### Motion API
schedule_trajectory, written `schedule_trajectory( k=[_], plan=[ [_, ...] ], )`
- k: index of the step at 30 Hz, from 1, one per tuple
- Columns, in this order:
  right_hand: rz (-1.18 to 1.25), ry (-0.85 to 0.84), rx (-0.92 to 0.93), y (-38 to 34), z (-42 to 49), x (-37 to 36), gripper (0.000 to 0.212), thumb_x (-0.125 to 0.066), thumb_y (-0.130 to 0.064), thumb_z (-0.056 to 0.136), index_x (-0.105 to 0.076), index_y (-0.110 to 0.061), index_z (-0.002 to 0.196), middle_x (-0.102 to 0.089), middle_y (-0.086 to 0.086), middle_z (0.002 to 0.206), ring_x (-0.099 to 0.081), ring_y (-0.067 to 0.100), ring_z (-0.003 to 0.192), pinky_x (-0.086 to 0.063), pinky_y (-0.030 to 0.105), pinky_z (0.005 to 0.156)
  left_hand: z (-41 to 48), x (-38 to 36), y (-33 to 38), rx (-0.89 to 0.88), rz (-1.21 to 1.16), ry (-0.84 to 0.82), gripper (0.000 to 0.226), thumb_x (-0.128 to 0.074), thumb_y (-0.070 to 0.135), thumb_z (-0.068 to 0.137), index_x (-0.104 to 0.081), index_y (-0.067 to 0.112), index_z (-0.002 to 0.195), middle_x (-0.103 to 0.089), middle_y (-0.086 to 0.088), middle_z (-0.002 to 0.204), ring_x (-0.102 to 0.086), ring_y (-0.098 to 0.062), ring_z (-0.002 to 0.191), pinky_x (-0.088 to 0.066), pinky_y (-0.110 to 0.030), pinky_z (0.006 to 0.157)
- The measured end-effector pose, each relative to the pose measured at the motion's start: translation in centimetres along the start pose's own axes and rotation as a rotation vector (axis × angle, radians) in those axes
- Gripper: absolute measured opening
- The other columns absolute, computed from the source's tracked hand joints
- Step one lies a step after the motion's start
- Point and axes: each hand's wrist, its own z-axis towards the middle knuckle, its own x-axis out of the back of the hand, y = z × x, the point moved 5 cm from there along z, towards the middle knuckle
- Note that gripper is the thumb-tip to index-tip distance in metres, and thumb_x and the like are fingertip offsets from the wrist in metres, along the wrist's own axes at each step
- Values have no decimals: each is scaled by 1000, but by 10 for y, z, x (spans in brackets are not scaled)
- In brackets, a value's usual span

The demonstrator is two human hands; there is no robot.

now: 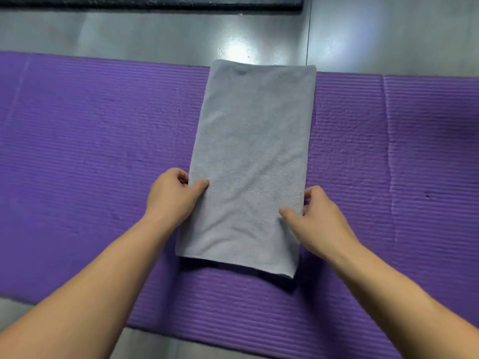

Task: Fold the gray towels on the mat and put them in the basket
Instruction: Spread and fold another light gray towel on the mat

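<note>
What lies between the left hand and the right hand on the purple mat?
In the head view, only the folded gray towel lies between the left hand and right hand; both pinch its long edges.

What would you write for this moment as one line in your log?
step: folding | gray towel: long strip on purple mat | left hand: pinching left edge | right hand: pinching right edge | basket: unseen

Count: one gray towel (248, 161), pinched at both long edges; one purple mat (90, 151) under it; two hands, left hand (172, 194), right hand (315, 218). Towel layers possibly two; unclear.
</note>
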Motion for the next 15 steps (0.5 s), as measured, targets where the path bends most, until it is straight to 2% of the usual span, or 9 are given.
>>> schedule_trajectory(
  k=[2,4,7,10,11,13,15],
  plan=[
    [-230,1,57,0,-5,-3,39,-61,-50,88,-51,-17,107,-65,7,114,-61,34,109,-49,43,88,-3,-2,0,25,-10,-20,34,-73,48,86,-66,15,83,-69,2,80,-64,-20,76,-50,-37,68],
    [-270,20,115,-1,-7,-4,33,-58,-46,91,-55,-14,102,-63,10,113,-58,36,109,-47,42,87,-7,-3,0,49,-40,-16,34,-71,45,89,-65,12,82,-68,1,78,-62,-21,72,-44,-34,60],
    [-182,11,178,-2,-4,-3,24,-55,-37,92,-53,-13,95,-60,11,105,-56,36,102,-47,43,86,-19,-3,-4,95,-131,42,36,-71,41,90,-61,8,82,-65,-1,76,-57,-22,67,-42,-35,59],
    [-1,-38,187,-5,10,19,17,-56,-31,90,-50,-15,90,-62,2,91,-58,28,86,-47,40,75,-55,-16,-21,288,-401,123,35,-72,33,92,-56,6,76,-56,-4,68,-48,-20,64,-38,-33,54],
    [39,-57,198,-5,19,31,17,-59,-31,90,-51,-16,88,-61,-1,86,-57,24,82,-44,38,71,-75,-30,-25,358,-498,105,33,-71,30,93,-55,9,74,-54,-6,66,-48,-19,65,-37,-30,50],
    [79,-41,223,-2,39,58,17,-66,-31,89,-56,-17,89,-61,-4,83,-57,18,79,-40,35,68,-118,-66,-24,467,-606,-47,29,-68,26,96,-55,9,78,-58,-11,67,-54,-20,60,-41,-26,43],
    [75,3,222,6,56,84,18,-71,-33,86,-61,-21,95,-65,-5,86,-61,14,81,-42,33,69,-143,-91,-19,478,-625,-149,26,-70,27,94,-55,7,89,-65,-12,72,-60,-21,60,-50,-30,47]
  ],
)
